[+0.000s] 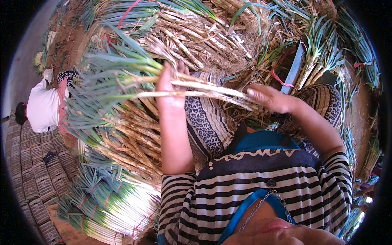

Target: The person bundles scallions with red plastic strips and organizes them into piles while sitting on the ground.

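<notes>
Several green onion stalks [208, 85] lie across my left hand [173, 87], which grips them just below their green leaves. My right hand [269, 97] is at their lower white ends, with its thumb against them; it is slightly blurred, and whether its fingers close on the stalks is hard to tell. Dry outer leaves hang over my left fingers. Untrimmed green onions with soil on their stalks [134, 131] are heaped beside my left forearm. Beyond my hands lies another heap with roots and dry skins [196, 39]. Both hands are above my lap.
A long flat blade [294, 69] with a pink tie stands near my right knee, beside more green onions [312, 64]. Cleaned, tied bundles [122, 205] lie at the lower left. A person in a white top [44, 105] bends at the far left, near rows of plastic crates [39, 174].
</notes>
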### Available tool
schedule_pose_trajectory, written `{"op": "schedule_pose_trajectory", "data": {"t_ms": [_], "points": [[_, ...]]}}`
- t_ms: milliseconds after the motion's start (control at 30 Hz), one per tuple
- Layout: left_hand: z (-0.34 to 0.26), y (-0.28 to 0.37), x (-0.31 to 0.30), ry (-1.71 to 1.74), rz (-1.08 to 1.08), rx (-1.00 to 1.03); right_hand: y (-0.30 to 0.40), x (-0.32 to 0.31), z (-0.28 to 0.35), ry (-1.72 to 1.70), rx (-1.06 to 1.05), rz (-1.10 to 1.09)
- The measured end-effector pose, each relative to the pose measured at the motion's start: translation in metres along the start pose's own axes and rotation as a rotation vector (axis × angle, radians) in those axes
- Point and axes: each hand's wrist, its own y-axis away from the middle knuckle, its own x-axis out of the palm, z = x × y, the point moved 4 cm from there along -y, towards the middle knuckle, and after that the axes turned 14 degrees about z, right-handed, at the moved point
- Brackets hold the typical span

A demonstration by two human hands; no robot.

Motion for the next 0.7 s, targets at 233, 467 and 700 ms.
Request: {"op": "schedule_pose_trajectory", "data": {"t_ms": [233,467,700], "points": [[0.038,-0.014,-0.009,0.296,0.246,-0.246,-0.082,-0.109,-0.099,0.288,0.116,-0.502],[0.045,-0.024,-0.022,0.22,0.297,-0.256,-0.186,-0.156,-0.178,0.072,0.29,-0.57],[0.042,-0.019,-0.017,0.229,0.206,-0.263,-0.151,-0.152,-0.08,-0.101,0.233,-0.201]]}}
